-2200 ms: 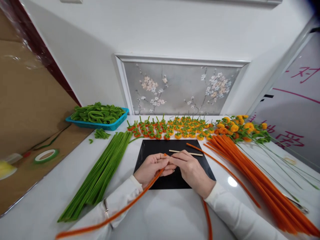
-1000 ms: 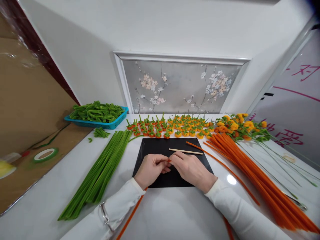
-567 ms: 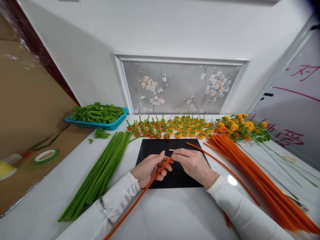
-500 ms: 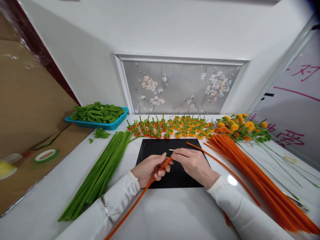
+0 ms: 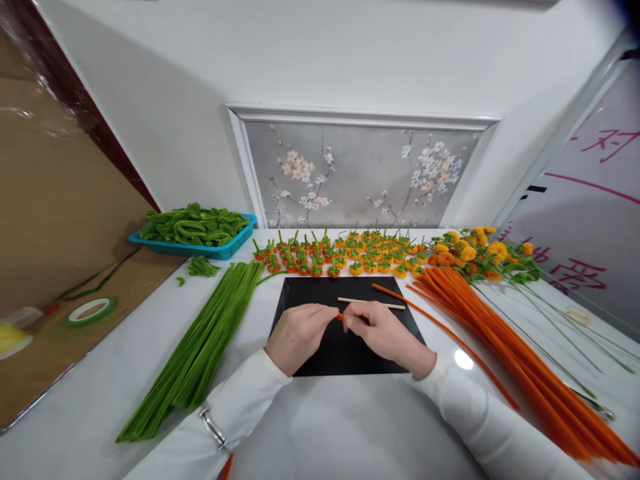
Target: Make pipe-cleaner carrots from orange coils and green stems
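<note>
White bench (image 5: 330, 427): fingers of the left hand (image 5: 299, 335) and right hand (image 5: 387, 335) pinch an orange strip (image 5: 341, 317), seemingly unfinished, above the black mat (image 5: 330, 357); beyond the mat stand apparently completed flower heads (image 5: 371, 267); right of it lie unworked orange stems (image 5: 510, 360).

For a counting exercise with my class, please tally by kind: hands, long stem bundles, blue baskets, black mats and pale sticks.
Left hand, right hand: 2
Green bundle, orange bundle: 2
Basket: 1
Mat: 1
Stick: 1
Total: 7
</note>
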The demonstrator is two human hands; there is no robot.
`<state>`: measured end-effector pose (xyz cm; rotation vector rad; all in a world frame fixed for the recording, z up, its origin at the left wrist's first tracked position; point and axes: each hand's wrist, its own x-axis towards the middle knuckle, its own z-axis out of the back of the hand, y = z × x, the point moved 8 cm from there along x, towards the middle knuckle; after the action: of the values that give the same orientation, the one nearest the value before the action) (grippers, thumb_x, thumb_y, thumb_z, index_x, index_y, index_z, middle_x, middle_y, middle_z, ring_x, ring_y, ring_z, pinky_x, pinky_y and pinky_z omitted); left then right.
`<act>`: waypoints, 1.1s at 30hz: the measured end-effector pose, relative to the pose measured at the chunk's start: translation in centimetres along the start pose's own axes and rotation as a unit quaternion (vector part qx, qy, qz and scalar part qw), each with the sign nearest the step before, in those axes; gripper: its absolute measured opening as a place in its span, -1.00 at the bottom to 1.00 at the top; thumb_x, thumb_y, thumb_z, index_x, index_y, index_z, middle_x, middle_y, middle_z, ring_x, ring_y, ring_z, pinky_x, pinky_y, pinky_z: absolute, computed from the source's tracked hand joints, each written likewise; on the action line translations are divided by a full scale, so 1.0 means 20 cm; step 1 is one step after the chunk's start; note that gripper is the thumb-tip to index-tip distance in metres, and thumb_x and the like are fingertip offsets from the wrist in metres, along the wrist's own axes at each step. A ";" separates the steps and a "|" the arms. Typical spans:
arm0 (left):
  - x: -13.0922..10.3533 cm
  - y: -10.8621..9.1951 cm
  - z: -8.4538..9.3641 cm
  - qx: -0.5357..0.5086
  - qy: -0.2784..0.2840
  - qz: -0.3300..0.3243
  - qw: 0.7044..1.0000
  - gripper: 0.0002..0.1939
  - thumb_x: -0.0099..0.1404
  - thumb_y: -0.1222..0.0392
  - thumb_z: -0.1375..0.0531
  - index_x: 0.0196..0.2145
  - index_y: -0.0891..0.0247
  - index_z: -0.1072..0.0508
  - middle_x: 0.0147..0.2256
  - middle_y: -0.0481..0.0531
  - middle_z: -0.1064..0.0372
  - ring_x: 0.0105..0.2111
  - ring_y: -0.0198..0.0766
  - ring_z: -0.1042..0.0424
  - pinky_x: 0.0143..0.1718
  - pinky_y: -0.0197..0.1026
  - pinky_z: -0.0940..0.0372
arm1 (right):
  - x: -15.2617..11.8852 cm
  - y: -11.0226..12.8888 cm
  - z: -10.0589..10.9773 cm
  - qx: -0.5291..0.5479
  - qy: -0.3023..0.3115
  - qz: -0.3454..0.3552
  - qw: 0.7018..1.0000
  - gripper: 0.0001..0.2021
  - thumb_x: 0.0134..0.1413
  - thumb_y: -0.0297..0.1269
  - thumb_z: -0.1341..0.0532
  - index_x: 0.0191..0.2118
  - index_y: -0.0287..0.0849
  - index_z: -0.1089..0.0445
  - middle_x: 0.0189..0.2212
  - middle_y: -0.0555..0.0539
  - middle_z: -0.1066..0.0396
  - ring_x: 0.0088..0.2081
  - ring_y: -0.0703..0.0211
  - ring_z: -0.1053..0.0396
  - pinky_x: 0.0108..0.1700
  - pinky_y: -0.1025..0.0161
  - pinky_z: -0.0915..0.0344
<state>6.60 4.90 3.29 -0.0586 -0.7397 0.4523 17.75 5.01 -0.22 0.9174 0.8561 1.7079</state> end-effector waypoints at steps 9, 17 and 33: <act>-0.04 0.16 -0.10 -0.304 0.044 0.292 0.906 -0.76 0.20 0.20 -0.19 -0.16 0.31 -0.47 -0.27 0.13 -0.52 -0.37 -0.25 -0.48 -0.35 -0.25 -0.35 | -0.03 0.06 0.08 -0.168 -0.062 0.081 0.981 -0.77 0.13 -0.47 -0.03 -0.50 -0.18 -0.30 -0.54 0.01 -0.27 -0.46 0.26 -0.17 -0.41 0.31 -0.04; -0.15 0.16 -0.29 -0.583 0.184 0.465 0.640 -0.53 0.18 -0.15 -0.14 -0.38 0.42 -0.43 -0.56 0.03 -0.33 -0.73 -0.53 -0.04 -0.72 -0.41 0.20 | -0.07 0.19 0.04 -0.405 -0.107 0.241 0.876 -0.77 0.22 -0.48 -0.02 -0.27 -0.14 -0.41 -0.37 -0.06 -0.42 -0.32 0.17 -0.23 -0.24 0.26 -0.14; 0.00 -0.10 -0.02 0.084 0.030 -0.069 0.994 -0.74 0.31 0.41 0.02 -0.26 0.33 -0.47 -0.40 0.11 -0.50 -0.45 -0.24 -0.45 -0.40 -0.25 -0.31 | -0.05 -0.07 -0.09 0.347 0.078 -0.193 0.915 -0.89 -0.22 -0.32 -0.15 -0.60 -0.19 -0.20 -0.72 0.18 0.12 -0.64 0.40 0.22 -0.57 0.31 0.29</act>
<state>7.63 3.25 3.43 0.1351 -0.6391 0.3774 17.10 4.22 -2.49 0.9818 1.6920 1.1406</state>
